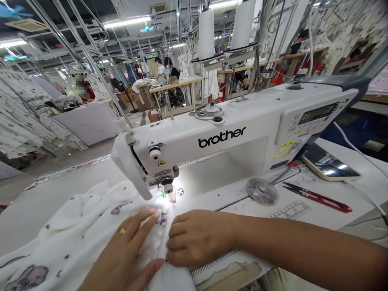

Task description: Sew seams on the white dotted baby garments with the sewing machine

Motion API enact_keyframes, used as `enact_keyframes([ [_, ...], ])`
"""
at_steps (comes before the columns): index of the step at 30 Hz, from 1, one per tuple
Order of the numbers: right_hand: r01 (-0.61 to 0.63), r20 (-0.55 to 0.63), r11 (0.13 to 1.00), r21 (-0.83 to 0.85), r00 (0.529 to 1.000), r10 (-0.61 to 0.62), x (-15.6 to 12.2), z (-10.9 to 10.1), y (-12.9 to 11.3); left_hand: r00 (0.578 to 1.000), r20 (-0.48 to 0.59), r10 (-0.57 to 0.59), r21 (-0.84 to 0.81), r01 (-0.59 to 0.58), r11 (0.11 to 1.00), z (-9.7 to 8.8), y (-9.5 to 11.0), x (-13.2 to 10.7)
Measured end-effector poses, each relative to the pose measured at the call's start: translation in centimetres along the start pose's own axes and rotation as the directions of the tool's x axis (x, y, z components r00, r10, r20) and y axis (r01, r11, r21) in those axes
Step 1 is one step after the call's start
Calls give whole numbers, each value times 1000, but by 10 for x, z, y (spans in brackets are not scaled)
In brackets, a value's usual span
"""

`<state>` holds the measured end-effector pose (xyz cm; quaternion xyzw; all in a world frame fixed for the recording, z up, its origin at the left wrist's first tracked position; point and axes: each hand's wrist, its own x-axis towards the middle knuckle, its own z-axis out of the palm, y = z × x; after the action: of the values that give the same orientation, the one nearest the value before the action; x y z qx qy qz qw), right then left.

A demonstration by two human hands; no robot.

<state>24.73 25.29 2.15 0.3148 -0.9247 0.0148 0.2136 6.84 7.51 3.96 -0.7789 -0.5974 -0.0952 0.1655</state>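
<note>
White printed fabric with small dark and pinkish motifs lies over the left of the sewing machine bed, its edge running up to the presser foot. My left hand rests on it with fingers apart, a ring on one finger. Just right of that, my right hand is closed at the fabric's edge, its curled fingers gripping the cloth. Both hands are in front of the needle area of the white sewing machine, where a lamp shines. The fingertips of my right hand are partly hidden.
Red thread snips, a phone and a clear round disc lie right of my right arm. A ruler scale marks the table. Thread cones stand above. Behind are other sewing tables, people and hanging garments.
</note>
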Motion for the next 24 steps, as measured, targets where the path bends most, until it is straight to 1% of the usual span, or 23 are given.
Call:
enact_keyframes([
  [3, -44, 4, 999, 21, 999, 44, -1, 4, -3, 994, -85, -76, 37, 79, 996, 18, 9, -13],
  [4, -56, 16, 997, 56, 998, 55, -1, 5, -3, 987, -106, -116, 15, 119, 993, 23, 8, -14],
  [6, -80, 39, 982, 169, 996, 75, -3, 6, -2, 965, -125, -230, -85, 221, 972, 29, 2, -8],
  [7, -88, 44, 967, 239, 996, 80, -3, 6, -1, 944, -116, -308, -156, 289, 945, 30, -2, -2],
  [8, -91, 39, 946, 310, 996, 84, -4, 5, -1, 912, -88, -400, -230, 372, 899, 29, -7, 5],
  [9, -97, 26, 922, 375, 995, 94, -4, 5, 1, 872, -47, -488, -293, 455, 841, 27, -10, 13],
  [10, -112, 5, 897, 427, 993, 122, -4, 4, 2, 831, -2, -556, -343, 521, 781, 24, -13, 21],
  [11, -133, -22, 877, 462, 987, 161, -4, 4, 4, 802, 38, -596, -383, 563, 733, 22, -15, 29],
  [12, -171, -50, 862, 478, 974, 221, -3, 4, 6, 788, 69, -611, -414, 580, 701, 21, -16, 36],
  [13, -230, -75, 851, 472, 952, 298, -3, 4, 8, 789, 83, -608, -439, 577, 689, 20, -16, 42],
  [15, -390, -106, 822, 416, 877, 469, -1, 5, 11, 805, 100, -585, -470, 556, 685, 20, -15, 48],
  [16, -464, -105, 799, 383, 837, 537, 0, 6, 13, 804, 109, -585, -475, 559, 680, 21, -14, 49],
  [18, -581, -63, 743, 333, 772, 632, 1, 5, 16, 777, 132, -616, -466, 597, 653, 22, -15, 46],
  [19, -615, -29, 718, 325, 753, 658, 2, 5, 17, 756, 139, -639, -461, 621, 634, 23, -16, 44],
  [20, -637, 7, 699, 326, 741, 672, 2, 4, 17, 740, 140, -658, -457, 638, 620, 24, -17, 41],
  [21, -647, 42, 687, 331, 738, 674, 3, 3, 18, 739, 130, -661, -456, 637, 622, 24, -18, 39],
  [22, -646, 71, 685, 337, 743, 666, 4, 2, 19, 754, 113, -647, -455, 618, 641, 24, -19, 37],
  [24, -621, 107, 706, 340, 772, 626, 5, 1, 21, 812, 60, -581, -451, 541, 710, 23, -19, 35],
])
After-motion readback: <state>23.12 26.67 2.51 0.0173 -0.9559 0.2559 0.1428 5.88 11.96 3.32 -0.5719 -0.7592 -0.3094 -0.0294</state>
